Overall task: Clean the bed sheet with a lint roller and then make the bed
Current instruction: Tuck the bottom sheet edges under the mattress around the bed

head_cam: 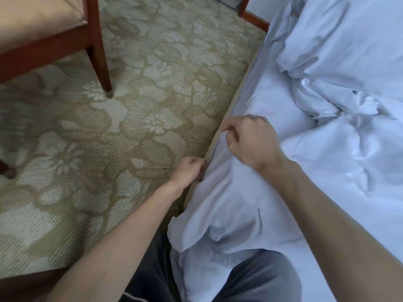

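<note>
A white bed sheet [231,214] lies loose and wrinkled along the left edge of the bed, hanging over the mattress side [220,136]. My left hand [187,171] grips the sheet's edge down at the mattress side, fingers curled. My right hand [248,140] pinches the sheet's edge a little farther along, just above the mattress seam. A crumpled white duvet [340,101] is bunched on the bed to the right. No lint roller is in view.
A patterned beige carpet [130,118] covers the floor to the left. A wooden chair [96,46] with a cushioned seat stands at the top left, one leg near the bed. My knee in grey trousers [259,277] rests on the bed at the bottom.
</note>
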{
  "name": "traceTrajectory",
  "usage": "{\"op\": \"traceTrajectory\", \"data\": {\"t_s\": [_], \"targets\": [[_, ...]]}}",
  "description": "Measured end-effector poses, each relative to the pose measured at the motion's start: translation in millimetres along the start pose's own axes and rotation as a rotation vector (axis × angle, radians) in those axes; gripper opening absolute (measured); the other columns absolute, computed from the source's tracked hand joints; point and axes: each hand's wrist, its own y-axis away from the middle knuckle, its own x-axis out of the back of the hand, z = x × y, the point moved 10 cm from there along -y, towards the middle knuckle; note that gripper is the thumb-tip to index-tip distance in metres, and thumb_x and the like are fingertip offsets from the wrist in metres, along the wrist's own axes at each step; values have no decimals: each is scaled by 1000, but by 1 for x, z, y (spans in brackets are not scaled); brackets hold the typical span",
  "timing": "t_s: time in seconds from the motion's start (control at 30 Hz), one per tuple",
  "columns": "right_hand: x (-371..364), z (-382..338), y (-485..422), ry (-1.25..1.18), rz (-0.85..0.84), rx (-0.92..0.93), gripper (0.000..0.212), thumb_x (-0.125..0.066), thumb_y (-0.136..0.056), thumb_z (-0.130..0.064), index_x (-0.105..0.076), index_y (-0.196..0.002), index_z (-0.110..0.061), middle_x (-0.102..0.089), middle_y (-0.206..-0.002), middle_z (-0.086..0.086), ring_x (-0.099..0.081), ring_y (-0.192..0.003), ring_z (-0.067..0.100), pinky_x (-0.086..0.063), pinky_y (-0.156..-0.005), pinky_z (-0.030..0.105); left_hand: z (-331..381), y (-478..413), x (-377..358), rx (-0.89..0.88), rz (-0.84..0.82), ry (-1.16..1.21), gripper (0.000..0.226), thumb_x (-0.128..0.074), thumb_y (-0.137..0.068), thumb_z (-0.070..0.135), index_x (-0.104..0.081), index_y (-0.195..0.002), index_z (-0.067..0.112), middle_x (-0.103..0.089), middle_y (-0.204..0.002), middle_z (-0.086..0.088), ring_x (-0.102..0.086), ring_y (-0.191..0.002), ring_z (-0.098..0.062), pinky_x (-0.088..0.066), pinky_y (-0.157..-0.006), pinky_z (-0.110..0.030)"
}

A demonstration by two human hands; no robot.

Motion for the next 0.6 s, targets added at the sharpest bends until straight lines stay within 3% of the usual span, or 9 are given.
{"op": "traceTrajectory", "data": {"t_s": [0.07, 0.1, 0.13, 0.2, 0.27, 0.37, 0.47, 0.53, 0.6], "targets": [[1, -11, 28, -15, 38, 38, 31, -44, -84, -20, -74, -92, -19, -74, -92, 3, -64, -110, 27, -42, -100, 36, -15, 29, -14, -28, -55, -18, 36, -52, -103, 34, -76, -77, 27, -74, -80, 4, -70, -85, -17, -47, -69, -26], [4, -16, 44, -35, 69, 36, 29, -46, -86, -19, -75, -91, -19, -74, -93, 1, -61, -118, 24, -41, -104, 35, -24, 36, -21, -10, -66, -12, 42, -49, -106, 30, -71, -70, 26, -69, -73, 3, -68, -84, -20, -43, -66, -26], [6, -18, 55, -63, 109, 23, 27, -47, -87, -18, -75, -89, -19, -74, -93, -1, -58, -124, 21, -40, -106, 34, -32, 36, -30, 19, -84, 19, 42, -46, -108, 23, -70, -75, 18, -64, -75, -2, -69, -87, -22, -42, -65, -24], [13, -17, 67, -132, 196, -29, 24, -52, -88, -19, -75, -85, -23, -75, -94, -6, -56, -127, 15, -40, -105, 32, -42, 36, -45, 66, -149, 99, 34, -43, -110, 19, -67, -114, -4, -63, -102, -9, -72, -91, -10, -49, -69, -17], [11, -13, 65, -169, 210, -84, 21, -55, -87, -22, -75, -83, -25, -74, -97, -7, -60, -120, 14, -41, -99, 29, -45, 36, -52, 80, -201, 233, 41, -47, -107, 38, -62, -134, 10, -69, -123, -6, -72, -95, -10, -60, -79, -24], [11, -9, 60, -199, 230, -121, 18, -57, -84, -24, -75, -79, -24, -72, -93, -8, -63, -102, 14, -44, -85, 27, -40, 40, -48, 84, -206, 343, 34, -39, -109, 42, -67, -117, 25, -77, -99, 5, -73, -88, -9, -56, -73, -21], [9, -8, 63, -237, 242, -119, 20, -55, -85, -27, -74, -80, -26, -72, -95, -12, -61, -102, 9, -41, -78, 21, -61, 50, -35, 151, -158, 464, 43, -45, -104, 51, -73, -120, 22, -78, -109, -4, -73, -102, -21, -56, -94, -38], [7, -6, 63, -246, 246, -135, 21, -53, -84, -30, -73, -80, -25, -71, -92, -12, -63, -98, 12, -47, -78, 27, -78, 54, -20, 119, -71, 361, 35, -47, -103, 47, -78, -107, 30, -78, -103, 0, -73, -101, -22, -55, -97, -42], [8, -5, 63, -249, 257, -159, 22, -51, -84, -32, -71, -80, -24, -70, -89, -11, -63, -88, 14, -51, -77, 35, -92, 56, -12, 77, -6, 231, 36, -51, -101, 41, -80, -82, 33, -78, -89, 5, -73, -91, -20, -56, -87, -36]]}}
